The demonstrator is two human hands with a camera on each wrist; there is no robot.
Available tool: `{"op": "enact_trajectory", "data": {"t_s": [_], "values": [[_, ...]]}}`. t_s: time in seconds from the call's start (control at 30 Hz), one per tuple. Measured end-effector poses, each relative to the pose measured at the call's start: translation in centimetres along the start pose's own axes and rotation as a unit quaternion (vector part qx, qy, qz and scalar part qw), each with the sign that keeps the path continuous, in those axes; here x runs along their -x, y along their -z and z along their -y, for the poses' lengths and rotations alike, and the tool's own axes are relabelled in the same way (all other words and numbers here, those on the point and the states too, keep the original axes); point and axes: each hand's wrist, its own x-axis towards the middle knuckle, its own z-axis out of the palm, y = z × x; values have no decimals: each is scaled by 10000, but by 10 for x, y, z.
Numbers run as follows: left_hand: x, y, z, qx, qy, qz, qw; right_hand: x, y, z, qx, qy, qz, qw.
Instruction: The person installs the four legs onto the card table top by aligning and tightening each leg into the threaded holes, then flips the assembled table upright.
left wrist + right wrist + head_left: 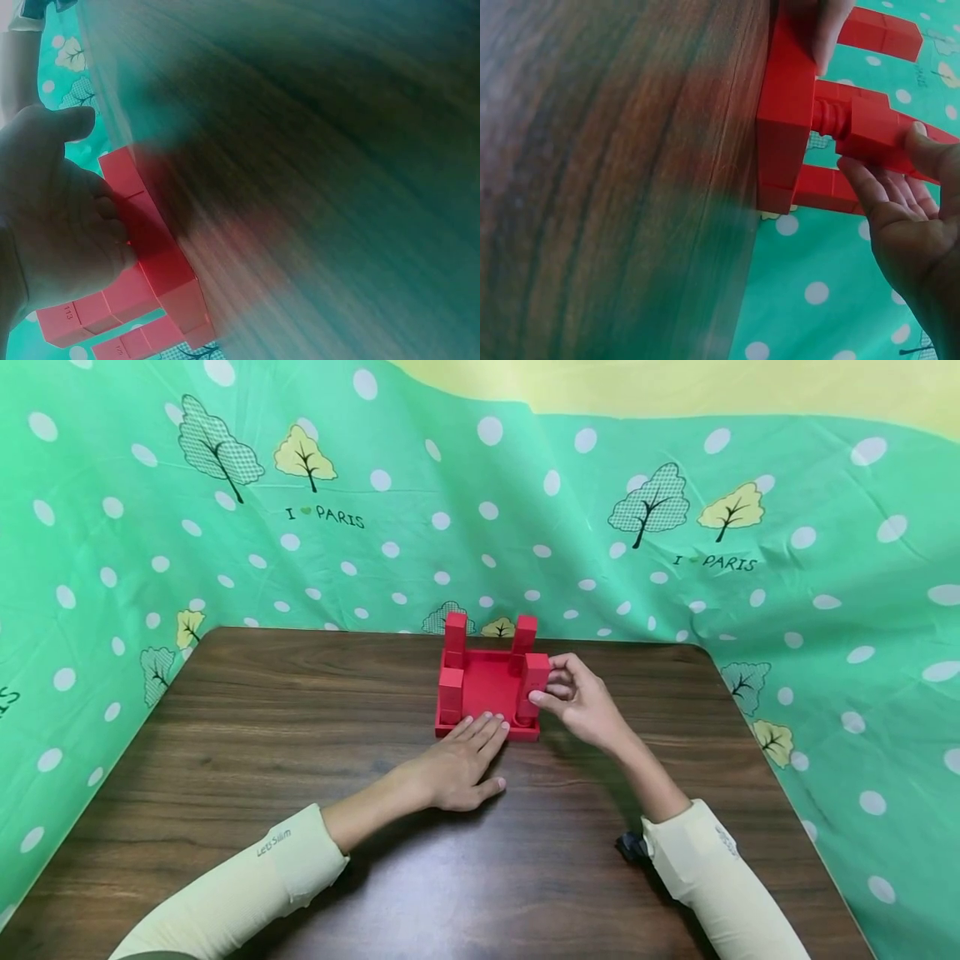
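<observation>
A red square base (pixel 489 681) lies on the table with red block-like legs standing at its corners. At the near right corner, my right hand (pixel 588 706) pinches a red leg (pixel 536 672) between thumb and fingers. In the right wrist view, a ridged screw thread (pixel 829 118) shows between that leg and the base, so a gap remains there. My left hand (pixel 461 768) rests with straight fingers on the base's near edge. The other legs, such as the near left leg (pixel 451 695), stand upright and untouched.
The dark wood-grain table (pixel 285 718) surrounds the base. Behind it hangs a green cloth (pixel 337 560) with white dots and printed trees, reaching the table's far edge. A small black item (pixel 632 847) is by the right sleeve.
</observation>
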Motion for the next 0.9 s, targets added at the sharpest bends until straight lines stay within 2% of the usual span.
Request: {"op": "enact_trajectory", "data": {"t_s": [0.2,0.43,0.63,0.9], "values": [[-1,0,0,-84,39,88,9999,0,-1,-1,-87,-116,209,9997],[-1,2,0,-60,47,122,9999,1,1,0,192,-187,379,9989],[-1,3,0,-77,90,192,9997,-1,2,0,191,-186,518,9983],[-2,2,0,-32,71,173,9998,-1,4,-3,758,-165,914,9928]]}}
